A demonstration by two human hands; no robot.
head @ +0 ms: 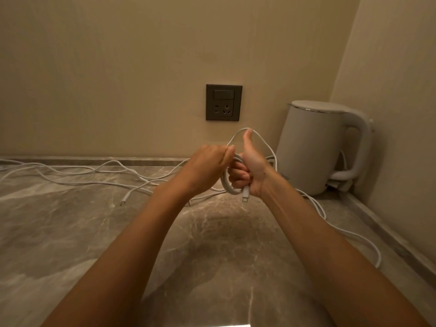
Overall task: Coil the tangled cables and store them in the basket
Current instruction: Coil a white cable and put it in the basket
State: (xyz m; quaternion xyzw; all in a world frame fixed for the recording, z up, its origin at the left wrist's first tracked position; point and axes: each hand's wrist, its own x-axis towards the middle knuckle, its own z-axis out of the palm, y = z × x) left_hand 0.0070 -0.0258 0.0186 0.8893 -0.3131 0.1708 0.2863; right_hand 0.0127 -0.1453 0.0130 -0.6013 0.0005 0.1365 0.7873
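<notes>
**Step in hand:** coiling of 1 white cable; storing has not begun.

**Hands:** The right hand (250, 171) is clamped round a small coil (226, 184), thumb raised. The plug (245, 193) hangs just below the fist. The left hand (207, 161) sits against it, fingers curled, and appears to pinch the strand that arches over the right thumb; the pinch itself is partly hidden.

**Task's things:** A trailing length (354, 237), probably the same cable, runs right across the surface (212, 256), near the kettle (311, 147). Several loose cables (94, 171) lie tangled at the left. The basket is not in view.

**Next move, as judged:** lay the arched loop into the right fist. Then draw up slack from the trailing length, keeping the loops even and clear of the kettle.
</notes>
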